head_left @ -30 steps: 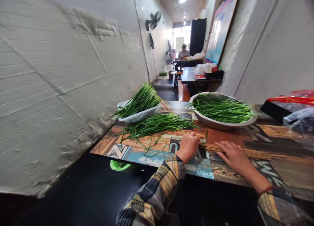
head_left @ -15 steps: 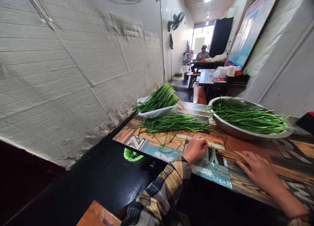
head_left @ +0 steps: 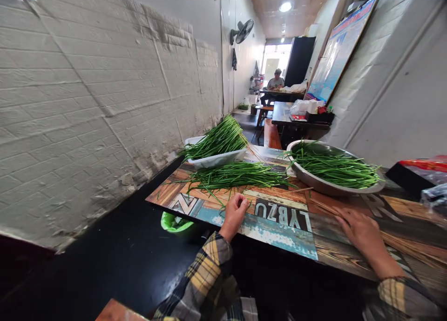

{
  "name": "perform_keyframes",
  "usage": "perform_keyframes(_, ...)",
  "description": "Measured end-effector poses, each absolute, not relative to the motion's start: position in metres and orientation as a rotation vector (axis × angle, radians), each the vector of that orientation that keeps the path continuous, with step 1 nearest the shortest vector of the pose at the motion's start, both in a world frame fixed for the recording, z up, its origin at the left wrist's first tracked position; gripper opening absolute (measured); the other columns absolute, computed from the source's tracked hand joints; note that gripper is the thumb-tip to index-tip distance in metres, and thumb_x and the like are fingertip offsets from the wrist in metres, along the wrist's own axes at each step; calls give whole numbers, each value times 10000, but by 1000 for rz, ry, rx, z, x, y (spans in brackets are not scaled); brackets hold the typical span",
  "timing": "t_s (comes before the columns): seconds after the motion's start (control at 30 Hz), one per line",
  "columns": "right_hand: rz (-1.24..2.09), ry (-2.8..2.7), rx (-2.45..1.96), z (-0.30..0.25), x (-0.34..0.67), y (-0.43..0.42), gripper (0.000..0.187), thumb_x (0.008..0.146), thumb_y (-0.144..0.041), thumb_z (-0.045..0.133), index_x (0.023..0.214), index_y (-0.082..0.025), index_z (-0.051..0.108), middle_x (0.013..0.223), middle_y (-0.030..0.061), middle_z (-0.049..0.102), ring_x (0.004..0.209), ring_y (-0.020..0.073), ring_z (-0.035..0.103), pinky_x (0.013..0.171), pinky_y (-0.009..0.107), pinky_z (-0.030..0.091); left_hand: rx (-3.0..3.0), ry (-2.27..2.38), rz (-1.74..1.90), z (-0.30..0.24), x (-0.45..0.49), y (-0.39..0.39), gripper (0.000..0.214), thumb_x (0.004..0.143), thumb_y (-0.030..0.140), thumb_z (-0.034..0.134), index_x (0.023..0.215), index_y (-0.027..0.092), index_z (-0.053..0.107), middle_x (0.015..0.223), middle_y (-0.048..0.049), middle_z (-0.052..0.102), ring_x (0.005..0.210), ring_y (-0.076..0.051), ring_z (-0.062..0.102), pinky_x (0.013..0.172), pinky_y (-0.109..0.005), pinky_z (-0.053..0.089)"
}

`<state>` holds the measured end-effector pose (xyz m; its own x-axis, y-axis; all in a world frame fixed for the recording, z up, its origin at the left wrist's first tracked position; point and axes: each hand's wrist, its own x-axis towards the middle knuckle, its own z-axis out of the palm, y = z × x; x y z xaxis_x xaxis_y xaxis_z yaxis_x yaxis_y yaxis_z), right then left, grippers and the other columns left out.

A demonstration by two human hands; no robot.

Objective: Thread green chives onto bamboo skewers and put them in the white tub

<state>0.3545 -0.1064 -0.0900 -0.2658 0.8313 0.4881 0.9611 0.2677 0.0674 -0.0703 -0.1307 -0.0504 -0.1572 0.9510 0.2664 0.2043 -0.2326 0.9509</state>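
Note:
My left hand (head_left: 234,214) is closed above the near edge of the table, just in front of a loose pile of green chives (head_left: 240,174). Whatever its curled fingers might hold is hidden. My right hand (head_left: 361,232) lies with fingers outstretched over a bundle of thin bamboo skewers (head_left: 405,247), whose tips stick out past the fingertips. Behind the pile, a white tray (head_left: 218,160) carries a stack of chives (head_left: 223,137) with skewers through one end. To the right, a wide metal bowl (head_left: 335,187) holds more loose chives (head_left: 335,165).
Under the table's left edge is a green-lined bin (head_left: 176,224). A black box (head_left: 403,179) and plastic-wrapped items (head_left: 435,190) stand at the right. A brick-patterned wall (head_left: 87,102) runs along the left. Farther back, a person (head_left: 275,81) sits at another table.
My left hand has moved left, away from my right hand and towards the chive pile. My right hand stays on the skewers. The view has turned slightly right.

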Motion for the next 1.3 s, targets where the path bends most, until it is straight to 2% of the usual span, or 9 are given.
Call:
perform_keyframes(0.3,-659,-2016,-1412,-33,318,-130,355,962,-389,423,1166,-170,614,1052,107,691,960,256,640,800,375,456,1498,1343,1408,-50,-72,-129,217,842,341,493,712,167,499,652,26,451,628,-114,416,592,-227,329)
perform_keyframes(0.5,-475,-2231,-1121,10,217,-132,305,944,-297,513,1218,-183,583,1103,116,681,1002,250,627,870,387,454,1623,1320,1302,-46,-71,-132,148,819,254,501,705,161,518,675,20,478,655,-118,432,622,-236,327)
perform_keyframes(0.67,-185,-2549,-924,-13,149,-126,300,934,-307,521,1196,-197,617,1072,114,688,968,262,642,844,411,486,1704,1294,1230,-43,-69,-136,110,787,195,533,691,150,559,683,9,544,678,-123,479,639,-239,347)
perform_keyframes(0.73,-66,-2595,-939,-31,141,-126,296,959,-287,457,1183,-202,631,999,104,712,877,244,673,773,381,515,1712,1303,1226,-43,-69,-137,110,789,188,535,693,147,570,685,7,556,674,-122,488,637,-239,358)
perform_keyframes(0.83,110,-2545,-1000,-55,147,-126,349,980,-256,362,1208,-220,624,1091,104,716,932,235,694,759,344,530,1720,1323,1224,-44,-68,-138,110,802,202,552,721,145,599,703,-2,585,677,-124,508,645,-241,386)
perform_keyframes(0.93,275,-2414,-1164,-70,163,-123,378,970,-330,349,1168,-214,650,1059,109,728,890,247,703,740,353,531,1718,1324,1224,-44,-67,-139,103,816,224,577,851,147,636,787,-22,640,729,-135,565,683,-246,436)
perform_keyframes(1.07,602,-2164,-1391,-73,177,-112,465,958,-443,317,1128,-180,660,621,31,653,558,195,617,569,310,478,1882,1329,1168,-38,-58,-146,300,819,231,608,1112,166,596,940,-59,680,851,-173,629,784,-292,500)
perform_keyframes(1.2,886,-1881,-1402,-65,174,-104,478,901,-502,405,1088,-145,662,557,-8,562,462,141,506,459,251,379,2354,1040,886,-31,-44,-164,366,856,331,598,1188,176,586,1247,-126,621,1142,-242,583,978,-363,462)
perform_keyframes(1.3,1026,-1741,-1395,-59,170,-103,478,868,-514,447,1072,-137,659,532,-29,515,419,115,436,434,235,330,2526,894,678,-32,-50,-177,537,853,465,595,1296,170,524,1392,-154,524,1268,-280,508,1061,-409,407)
